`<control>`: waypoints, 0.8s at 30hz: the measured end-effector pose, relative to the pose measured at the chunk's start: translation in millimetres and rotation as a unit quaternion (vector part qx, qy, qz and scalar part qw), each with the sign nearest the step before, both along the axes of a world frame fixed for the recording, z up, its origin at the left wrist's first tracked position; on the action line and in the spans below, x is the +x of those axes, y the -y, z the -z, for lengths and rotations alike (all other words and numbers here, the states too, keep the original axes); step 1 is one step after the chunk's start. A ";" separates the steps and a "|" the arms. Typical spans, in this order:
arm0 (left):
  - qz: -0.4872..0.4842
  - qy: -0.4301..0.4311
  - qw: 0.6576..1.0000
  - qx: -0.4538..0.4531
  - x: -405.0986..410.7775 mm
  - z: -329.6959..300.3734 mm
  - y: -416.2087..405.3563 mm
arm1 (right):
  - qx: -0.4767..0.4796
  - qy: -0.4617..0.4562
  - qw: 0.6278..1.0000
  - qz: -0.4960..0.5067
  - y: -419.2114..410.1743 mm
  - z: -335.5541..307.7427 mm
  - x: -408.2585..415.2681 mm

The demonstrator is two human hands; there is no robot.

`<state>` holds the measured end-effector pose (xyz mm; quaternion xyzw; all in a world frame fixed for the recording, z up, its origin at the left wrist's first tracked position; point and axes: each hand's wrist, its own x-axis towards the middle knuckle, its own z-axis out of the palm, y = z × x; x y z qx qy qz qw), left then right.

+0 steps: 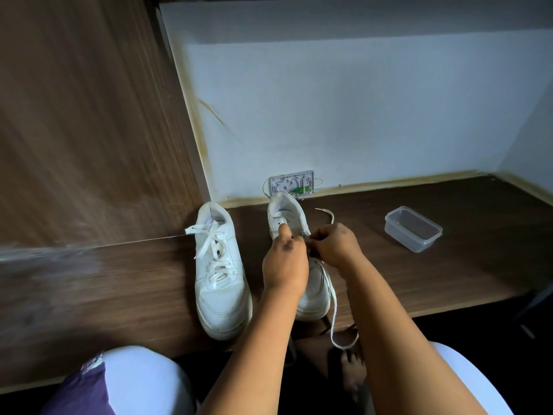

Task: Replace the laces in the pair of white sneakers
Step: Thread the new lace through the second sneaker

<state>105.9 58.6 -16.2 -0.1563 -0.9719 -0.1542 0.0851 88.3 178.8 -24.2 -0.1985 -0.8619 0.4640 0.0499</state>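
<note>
Two white sneakers stand on a dark wooden desk [419,265], toes toward me. The left sneaker [220,274] is laced, its white lace loosely crossed. Both my hands work over the right sneaker [311,292]. My left hand [285,259] grips that shoe's upper, thumb pressed on the tongue. My right hand [335,245] pinches a white lace [333,310] at the eyelets. One lace end curls on the desk behind my right hand; the other hangs over the desk's front edge in a loop.
A clear plastic container [413,229] sits open on the desk to the right. A small wall box with wiring [291,182] is fixed behind the right sneaker. A wooden side panel [89,130] rises at the left. My knees and a bare foot show below.
</note>
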 end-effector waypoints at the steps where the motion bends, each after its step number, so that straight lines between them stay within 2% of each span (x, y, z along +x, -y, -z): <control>1: -0.002 0.002 1.000 -0.007 0.7 0.3 -0.5 | 0.015 -0.001 1.000 -0.001 0.5 -0.7 1.6; 7: 0.006 0.018 1.000 0.003 -6.0 1.0 3.3 | 0.125 -0.015 0.992 -0.018 4.2 -3.9 4.2; 15: 0.033 0.012 0.999 0.024 -8.6 6.9 6.3 | 0.175 -0.017 0.982 -0.071 1.4 -11.1 9.4; 19: 0.043 0.025 0.987 0.150 -13.3 17.2 11.1 | 0.122 -0.009 0.986 -0.113 -10.3 -18.4 12.7; 22: 0.060 0.035 0.979 0.191 -15.6 18.6 11.4 | 0.098 -0.011 0.991 -0.089 -12.5 -12.0 14.3; 24: 0.070 0.045 0.976 0.203 -17.1 16.6 13.5 | 0.009 -0.001 0.998 -0.061 -14.1 -6.5 15.2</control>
